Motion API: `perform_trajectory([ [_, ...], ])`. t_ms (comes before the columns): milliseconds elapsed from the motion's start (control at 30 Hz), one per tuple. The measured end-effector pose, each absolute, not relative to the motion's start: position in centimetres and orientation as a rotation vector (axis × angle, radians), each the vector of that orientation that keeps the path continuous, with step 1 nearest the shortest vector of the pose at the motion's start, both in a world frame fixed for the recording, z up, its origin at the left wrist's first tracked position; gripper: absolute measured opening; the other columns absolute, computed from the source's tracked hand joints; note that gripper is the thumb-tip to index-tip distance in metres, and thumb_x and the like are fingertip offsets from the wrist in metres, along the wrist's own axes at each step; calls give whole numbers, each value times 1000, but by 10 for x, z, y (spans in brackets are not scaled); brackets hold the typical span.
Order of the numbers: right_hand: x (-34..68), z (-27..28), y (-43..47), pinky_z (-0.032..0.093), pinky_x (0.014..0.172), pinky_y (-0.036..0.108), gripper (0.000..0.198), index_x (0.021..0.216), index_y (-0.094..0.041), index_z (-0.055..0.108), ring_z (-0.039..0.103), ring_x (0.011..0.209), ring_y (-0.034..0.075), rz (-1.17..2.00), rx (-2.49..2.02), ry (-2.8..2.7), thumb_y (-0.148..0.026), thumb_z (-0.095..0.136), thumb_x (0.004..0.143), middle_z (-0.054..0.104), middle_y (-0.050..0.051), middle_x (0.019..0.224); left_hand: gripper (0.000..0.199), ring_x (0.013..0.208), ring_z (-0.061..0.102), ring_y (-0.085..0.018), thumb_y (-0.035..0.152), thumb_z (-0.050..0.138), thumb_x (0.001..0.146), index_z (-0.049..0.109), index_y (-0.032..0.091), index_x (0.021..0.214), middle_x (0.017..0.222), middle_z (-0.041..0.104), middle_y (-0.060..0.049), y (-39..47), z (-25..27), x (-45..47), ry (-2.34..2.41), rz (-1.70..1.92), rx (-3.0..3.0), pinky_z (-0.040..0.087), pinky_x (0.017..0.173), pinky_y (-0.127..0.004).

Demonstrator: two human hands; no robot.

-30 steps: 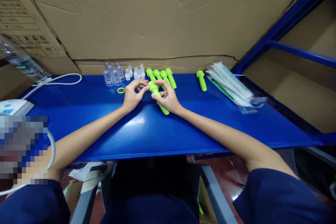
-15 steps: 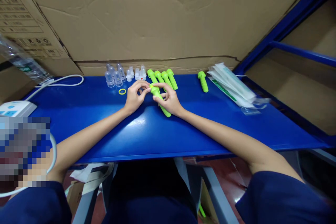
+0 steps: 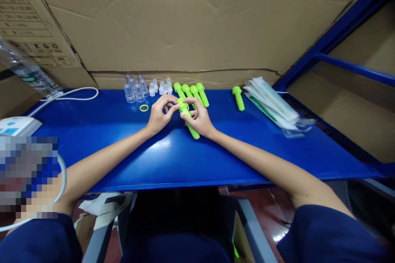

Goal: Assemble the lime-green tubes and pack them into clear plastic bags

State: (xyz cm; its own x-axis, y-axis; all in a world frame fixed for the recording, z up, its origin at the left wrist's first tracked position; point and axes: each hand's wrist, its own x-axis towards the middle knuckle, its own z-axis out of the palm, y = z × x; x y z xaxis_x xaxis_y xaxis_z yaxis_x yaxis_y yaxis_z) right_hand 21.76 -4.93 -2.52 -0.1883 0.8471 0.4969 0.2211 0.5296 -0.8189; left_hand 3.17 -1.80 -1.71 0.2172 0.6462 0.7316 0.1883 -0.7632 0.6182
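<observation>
The right hand (image 3: 200, 118) is wrapped around a bright green plastic tube (image 3: 189, 120), which lies slanted with its far end up by the fingertips and its near end poking out below the palm, just above the blue table (image 3: 173, 160). The left hand (image 3: 159, 114) meets it from the left, thumb and forefinger pinched at the tube's wide far end; what sits between those fingertips is too small to tell. Both hands rest close together at the middle of the table, toward its far side. Just beyond them lies a row of green tubes (image 3: 193, 92), four side by side, touching or nearly so, and slanted the same way. To the left of the left hand, near but apart, a small yellow ring (image 3: 143, 108) lies flat on the table. Farther back on the left stands a cluster of clear plastic caps (image 3: 145, 86). To the right of the row, a single green tube (image 3: 238, 98) lies alone, and just beyond it is a stack of sealed clear packets (image 3: 273, 102). At the far left a white cable (image 3: 72, 96) curls across the table toward a white box (image 3: 15, 125), with a clear plastic bottle (image 3: 26, 72) leaning above it. Brown cardboard (image 3: 185, 20) forms the back wall.
</observation>
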Motion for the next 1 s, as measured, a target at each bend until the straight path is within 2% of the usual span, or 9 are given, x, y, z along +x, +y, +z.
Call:
perform_trajectory([
  [167, 219, -26, -49, 60, 51, 30, 49, 129, -29, 52, 67, 65, 12, 739, -940, -1722, -49, 71, 89, 56, 11, 138, 22, 73, 67, -11, 37, 74, 92, 72, 19, 103, 115, 72, -10, -17, -20, 31, 731, 1515, 2106, 51, 60, -22],
  [333, 220, -29, -48, 54, 45, 26, 44, 126, -28, 50, 65, 60, 9, 697, -938, -1724, -47, 69, 92, 56, 11, 135, 26, 72, 67, -10, 37, 76, 92, 72, 18, 109, 121, 70, -11, -14, -23, 31, 688, 1503, 2144, 51, 59, -20],
  [567, 219, -32, -47, 47, 41, 21, 48, 127, -26, 46, 62, 55, 7, 663, -901, -1700, -39, 73, 89, 59, 9, 126, 17, 73, 67, -8, 29, 74, 94, 71, 18, 107, 117, 68, -9, -11, -25, 31, 635, 1517, 2132, 52, 61, -19],
  [667, 219, -31, -48, 48, 42, 21, 46, 122, -25, 46, 63, 56, 7, 693, -890, -1695, -37, 74, 87, 59, 8, 125, 16, 73, 67, -9, 26, 75, 92, 70, 18, 105, 116, 68, -9, -11, -25, 30, 639, 1497, 2122, 53, 61, -19],
  [867, 219, -29, -48, 49, 43, 20, 43, 115, -24, 45, 64, 59, 7, 730, -904, -1687, -40, 74, 88, 59, 8, 124, 11, 72, 67, -8, 21, 74, 92, 69, 17, 101, 115, 68, -8, -12, -25, 30, 644, 1519, 2137, 52, 59, -18],
  [1000, 219, -30, -48, 52, 44, 20, 54, 125, -26, 39, 66, 61, 8, 716, -915, -1664, -45, 74, 89, 56, 12, 132, 14, 70, 66, -7, 23, 73, 93, 66, 18, 105, 120, 67, -9, -13, -26, 32, 634, 1534, 2169, 51, 58, -17],
])
